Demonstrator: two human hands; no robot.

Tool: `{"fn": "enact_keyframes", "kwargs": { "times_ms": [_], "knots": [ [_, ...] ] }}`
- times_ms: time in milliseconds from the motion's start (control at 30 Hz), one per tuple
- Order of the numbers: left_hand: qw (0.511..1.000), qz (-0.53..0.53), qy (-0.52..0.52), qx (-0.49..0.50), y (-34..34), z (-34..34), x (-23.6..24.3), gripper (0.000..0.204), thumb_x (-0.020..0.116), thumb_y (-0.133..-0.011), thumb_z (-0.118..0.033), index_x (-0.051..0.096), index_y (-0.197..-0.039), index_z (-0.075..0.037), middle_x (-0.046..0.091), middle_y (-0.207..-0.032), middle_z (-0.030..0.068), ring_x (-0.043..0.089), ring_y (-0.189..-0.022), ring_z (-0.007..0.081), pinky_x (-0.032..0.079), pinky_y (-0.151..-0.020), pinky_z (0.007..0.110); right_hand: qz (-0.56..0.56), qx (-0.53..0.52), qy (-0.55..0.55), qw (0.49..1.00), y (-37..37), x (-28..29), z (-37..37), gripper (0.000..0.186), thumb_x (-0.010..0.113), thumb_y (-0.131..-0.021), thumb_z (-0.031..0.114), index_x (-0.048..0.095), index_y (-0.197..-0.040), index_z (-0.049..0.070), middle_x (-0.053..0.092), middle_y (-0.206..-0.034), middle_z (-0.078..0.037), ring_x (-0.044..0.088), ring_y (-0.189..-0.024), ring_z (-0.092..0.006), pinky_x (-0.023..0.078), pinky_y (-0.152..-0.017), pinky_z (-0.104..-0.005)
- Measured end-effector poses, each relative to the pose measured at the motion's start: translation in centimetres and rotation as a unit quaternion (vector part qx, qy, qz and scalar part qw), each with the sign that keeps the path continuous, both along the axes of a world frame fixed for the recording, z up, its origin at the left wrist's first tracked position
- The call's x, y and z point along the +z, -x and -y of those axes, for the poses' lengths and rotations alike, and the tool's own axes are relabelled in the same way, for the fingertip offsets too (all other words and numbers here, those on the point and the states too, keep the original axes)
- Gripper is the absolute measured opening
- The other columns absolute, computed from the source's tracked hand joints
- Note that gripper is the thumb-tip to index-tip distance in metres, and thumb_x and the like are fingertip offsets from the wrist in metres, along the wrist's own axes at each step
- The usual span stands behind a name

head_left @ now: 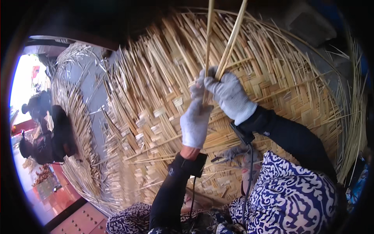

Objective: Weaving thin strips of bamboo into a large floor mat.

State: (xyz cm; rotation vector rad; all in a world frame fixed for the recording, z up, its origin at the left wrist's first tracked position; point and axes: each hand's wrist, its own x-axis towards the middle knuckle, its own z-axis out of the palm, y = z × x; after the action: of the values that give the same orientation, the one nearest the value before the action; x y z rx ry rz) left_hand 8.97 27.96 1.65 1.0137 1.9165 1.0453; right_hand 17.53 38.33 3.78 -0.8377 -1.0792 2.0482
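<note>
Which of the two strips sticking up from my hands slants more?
The strip on the right: its top leans clearly rightward, while the left strip stands almost upright.

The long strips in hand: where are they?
In the head view, the long strips run from the left hand and right hand up to the top edge, just right of centre, over the woven mat.
</note>
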Motion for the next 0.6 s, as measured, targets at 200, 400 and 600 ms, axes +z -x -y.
{"fn": "enact_keyframes", "kwargs": {
  "times_ms": [200,400,600],
  "knots": [
    [0.928,0.352,0.112,0.041,-0.1,-0.1,2.7,0.023,0.058,-0.081,-0.014,0.058,-0.098,0.001,0.063,-0.083,0.0093,0.061,-0.072,0.0150,0.049,-0.062,0.026,0.213,0.190,-0.047,0.957,-1.0,0.1,-2.2,0.022,0.055,-0.083,0.018,0.058,-0.095,0.000,0.061,-0.086,-0.008,0.059,-0.081,-0.0151,0.052,-0.067,-0.0249],
    [0.920,0.363,0.145,0.010,0.4,1.1,2.2,0.028,0.056,-0.083,-0.022,0.058,-0.098,0.002,0.062,-0.084,0.0102,0.060,-0.074,0.0155,0.051,-0.066,0.029,0.225,0.295,-0.075,0.926,-0.6,-0.9,-2.4,0.031,0.058,-0.081,0.030,0.059,-0.096,0.003,0.061,-0.083,-0.007,0.059,-0.077,-0.0122,0.050,-0.059,-0.0235],
    [0.919,0.365,0.148,-0.022,-0.6,2.5,0.7,0.029,0.055,-0.084,-0.021,0.057,-0.097,0.004,0.063,-0.080,0.0096,0.060,-0.071,0.0147,0.050,-0.063,0.025,0.306,0.384,-0.324,0.809,0.1,0.0,-1.6,0.042,0.064,-0.075,0.034,0.059,-0.085,-0.006,0.058,-0.062,-0.012,0.059,-0.064,-0.0150,0.045,-0.051,-0.0204]
  ]
}}
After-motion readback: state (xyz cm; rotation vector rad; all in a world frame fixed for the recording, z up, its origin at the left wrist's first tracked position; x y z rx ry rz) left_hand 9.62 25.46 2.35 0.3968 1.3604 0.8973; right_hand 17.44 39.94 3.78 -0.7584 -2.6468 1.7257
